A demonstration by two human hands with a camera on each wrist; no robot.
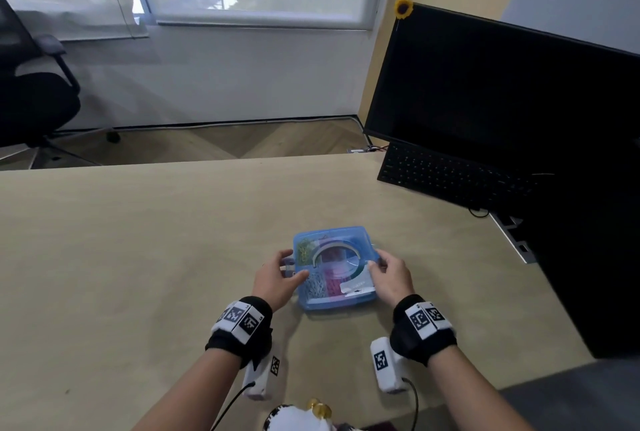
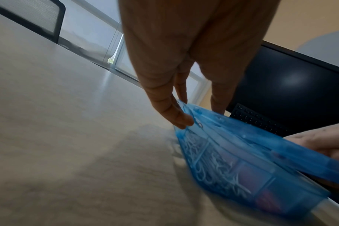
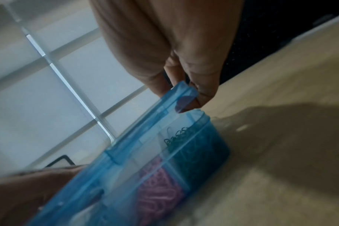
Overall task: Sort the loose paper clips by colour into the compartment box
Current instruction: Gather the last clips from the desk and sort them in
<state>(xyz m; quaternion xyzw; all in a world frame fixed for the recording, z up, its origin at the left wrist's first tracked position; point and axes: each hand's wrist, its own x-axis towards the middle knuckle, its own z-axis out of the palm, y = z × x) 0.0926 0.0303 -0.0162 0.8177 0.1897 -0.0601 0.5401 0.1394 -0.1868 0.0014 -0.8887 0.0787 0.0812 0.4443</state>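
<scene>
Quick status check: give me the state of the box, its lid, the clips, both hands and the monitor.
Translucent blue plastic compartment box: on the desk, held from both sides.
Blue lid: down over the box, right edge slightly raised.
Paper clips: inside compartments, pink, silver and green apart.
Left hand: grips the left edge.
Right hand: pinches the lid's right edge.
Black monitor: screen dark.

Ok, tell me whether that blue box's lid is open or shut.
Partly open: in the right wrist view the lid stands lifted off the box at the right hand side.
</scene>
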